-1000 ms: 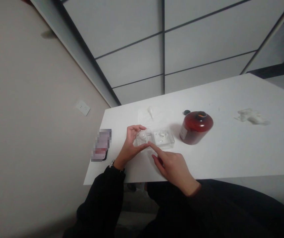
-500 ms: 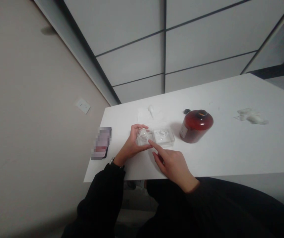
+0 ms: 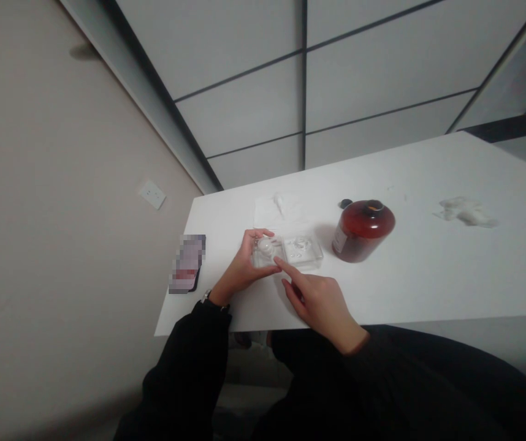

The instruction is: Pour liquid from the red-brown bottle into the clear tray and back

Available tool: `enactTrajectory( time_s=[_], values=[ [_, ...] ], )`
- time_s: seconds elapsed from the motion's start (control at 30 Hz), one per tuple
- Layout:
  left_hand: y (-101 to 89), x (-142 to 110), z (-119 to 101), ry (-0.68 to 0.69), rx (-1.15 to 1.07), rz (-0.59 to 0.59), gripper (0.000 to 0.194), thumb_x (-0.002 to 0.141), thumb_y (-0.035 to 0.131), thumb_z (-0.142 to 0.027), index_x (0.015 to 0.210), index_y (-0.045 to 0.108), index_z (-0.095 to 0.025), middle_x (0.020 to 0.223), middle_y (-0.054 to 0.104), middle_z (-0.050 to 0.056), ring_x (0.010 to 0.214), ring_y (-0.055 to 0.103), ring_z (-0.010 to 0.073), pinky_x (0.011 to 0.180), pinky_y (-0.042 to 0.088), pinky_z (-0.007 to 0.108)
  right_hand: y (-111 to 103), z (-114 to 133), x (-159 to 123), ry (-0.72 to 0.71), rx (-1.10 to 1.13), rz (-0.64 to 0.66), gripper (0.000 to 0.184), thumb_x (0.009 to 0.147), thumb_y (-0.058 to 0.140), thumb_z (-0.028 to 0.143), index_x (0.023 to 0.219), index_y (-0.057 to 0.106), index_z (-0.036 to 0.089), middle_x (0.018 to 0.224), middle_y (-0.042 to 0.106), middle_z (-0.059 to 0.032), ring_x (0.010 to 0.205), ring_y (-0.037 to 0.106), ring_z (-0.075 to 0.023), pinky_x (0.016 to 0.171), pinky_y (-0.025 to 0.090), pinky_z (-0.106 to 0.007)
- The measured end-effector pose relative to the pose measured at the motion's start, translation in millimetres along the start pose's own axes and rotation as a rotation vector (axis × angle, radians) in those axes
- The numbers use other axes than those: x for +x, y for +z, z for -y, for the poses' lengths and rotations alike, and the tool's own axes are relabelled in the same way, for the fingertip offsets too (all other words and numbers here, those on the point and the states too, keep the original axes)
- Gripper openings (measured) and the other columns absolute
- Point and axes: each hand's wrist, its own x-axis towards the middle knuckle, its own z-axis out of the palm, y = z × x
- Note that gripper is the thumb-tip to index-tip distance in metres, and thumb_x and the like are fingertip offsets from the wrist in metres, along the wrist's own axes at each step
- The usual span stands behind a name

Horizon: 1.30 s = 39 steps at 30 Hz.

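Observation:
A small clear plastic box (image 3: 302,252) with small pale pieces inside lies on the white table (image 3: 428,269). My left hand (image 3: 244,264) curls round the box's left end, thumb and fingers closed on a small whitish round object (image 3: 265,245) there. My right hand (image 3: 316,297) rests on the table just in front of the box. Its index finger is stretched out and its tip touches the box's near left corner beside my left thumb. The other fingers are folded under.
A dark red round bottle (image 3: 362,229) stands open right of the box, its small black cap (image 3: 346,203) behind it. A white tissue (image 3: 279,207) lies behind the box. A phone (image 3: 188,263) lies at the table's left edge. A white cotton wad (image 3: 468,212) lies far right.
My hands and the box have barely moved. The left hand has closed slightly nearer the box, and the view has shifted a little upward.

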Motion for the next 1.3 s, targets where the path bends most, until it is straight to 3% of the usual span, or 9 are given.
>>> enactTrajectory(
  time_s=[0.1, 0.23, 0.37, 0.5, 0.57, 0.73, 0.9, 1.07, 1.3],
  values=[
    [0.2, -0.3, 1.5, 0.024, 0.046, 0.042, 0.05, 0.085, 0.084, -0.049, 0.122, 0.059, -0.024, 0.14, 0.056, 0.012, 0.139, 0.052, 0.0305, 0.122, 0.039, 0.053, 0.4, 0.2, 0.4, -0.002, -0.009, 0.006, 0.044, 0.107, 0.047, 0.023, 0.147, 0.062, 0.016, 0.067, 0.076, 0.0, 0.055, 0.067, -0.0159, 0.055, 0.033, -0.029],
    [0.0, 0.2, 0.7, 0.018, 0.002, 0.01, 0.058, 0.083, 0.086, -0.048, 0.127, 0.056, -0.026, 0.14, 0.057, 0.012, 0.136, 0.056, 0.0304, 0.119, 0.043, 0.052, 0.7, 0.8, 0.9, -0.001, -0.015, -0.005, 0.043, 0.107, 0.045, 0.023, 0.146, 0.063, 0.016, 0.067, 0.075, 0.0004, 0.054, 0.066, -0.0152, 0.055, 0.033, -0.029],
    [-1.8, 0.7, -4.9, 0.022, 0.066, 0.057, 0.045, 0.085, 0.084, -0.047, 0.118, 0.064, -0.025, 0.142, 0.056, 0.012, 0.14, 0.051, 0.0315, 0.124, 0.038, 0.052, 0.1, 1.0, 1.3, -0.018, -0.002, -0.032, 0.043, 0.108, 0.045, 0.021, 0.146, 0.064, 0.015, 0.066, 0.075, 0.0006, 0.053, 0.065, -0.015, 0.055, 0.032, -0.029],
    [-1.9, -0.1, -5.6, -0.007, -0.07, 0.014, 0.058, 0.082, 0.085, -0.055, 0.125, 0.059, -0.025, 0.142, 0.058, 0.012, 0.141, 0.052, 0.0317, 0.123, 0.038, 0.051, -0.6, 1.4, 1.8, -0.025, -0.009, -0.053, 0.042, 0.108, 0.044, 0.022, 0.144, 0.064, 0.013, 0.067, 0.075, 0.0, 0.053, 0.065, -0.0147, 0.054, 0.032, -0.029],
    [-1.0, 0.0, -3.1, -0.035, -0.127, -0.023, 0.055, 0.082, 0.085, -0.055, 0.12, 0.06, -0.024, 0.138, 0.062, 0.012, 0.136, 0.057, 0.0303, 0.119, 0.043, 0.049, -0.8, 1.5, 1.8, -0.024, -0.013, -0.056, 0.042, 0.108, 0.044, 0.022, 0.144, 0.065, 0.013, 0.067, 0.075, 0.0002, 0.053, 0.065, -0.0146, 0.054, 0.032, -0.03],
    [-2.4, 1.4, -1.6, -0.01, -0.143, -0.077, 0.033, 0.091, 0.078, -0.049, 0.105, 0.066, -0.021, 0.122, 0.069, 0.01, 0.123, 0.065, 0.0255, 0.11, 0.05, 0.043, -0.7, 0.6, 0.8, -0.009, -0.018, -0.042, 0.043, 0.107, 0.047, 0.022, 0.145, 0.064, 0.016, 0.069, 0.077, 0.0006, 0.054, 0.066, -0.0142, 0.055, 0.032, -0.029],
    [-5.9, 0.9, -9.7, 0.032, -0.04, -0.008, 0.031, 0.1, 0.065, -0.047, 0.117, 0.072, -0.023, 0.131, 0.068, 0.011, 0.132, 0.06, 0.0268, 0.117, 0.046, 0.046, -0.7, -0.3, 0.4, -0.007, -0.019, -0.063, 0.042, 0.107, 0.046, 0.022, 0.143, 0.066, 0.016, 0.067, 0.076, 0.0004, 0.053, 0.066, -0.0142, 0.055, 0.032, -0.029],
    [-0.9, 0.0, -3.8, -0.042, -0.172, -0.092, 0.04, 0.087, 0.083, -0.047, 0.11, 0.061, -0.022, 0.127, 0.07, 0.01, 0.126, 0.066, 0.0263, 0.11, 0.051, 0.046, -0.9, 0.5, 0.7, -0.012, -0.027, -0.054, 0.042, 0.107, 0.045, 0.021, 0.144, 0.066, 0.016, 0.068, 0.076, -0.0003, 0.053, 0.065, -0.014, 0.055, 0.031, -0.029],
    [-4.3, -0.3, -3.4, -0.025, -0.175, -0.067, 0.026, 0.094, 0.075, -0.044, 0.107, 0.068, -0.022, 0.128, 0.071, 0.009, 0.125, 0.066, 0.024, 0.108, 0.052, 0.041, 0.3, 0.3, 0.7, 0.005, -0.054, -0.1, 0.043, 0.104, 0.046, 0.017, 0.14, 0.07, 0.017, 0.065, 0.074, 0.0007, 0.052, 0.063, -0.0133, 0.054, 0.031, -0.03]
  ],
)
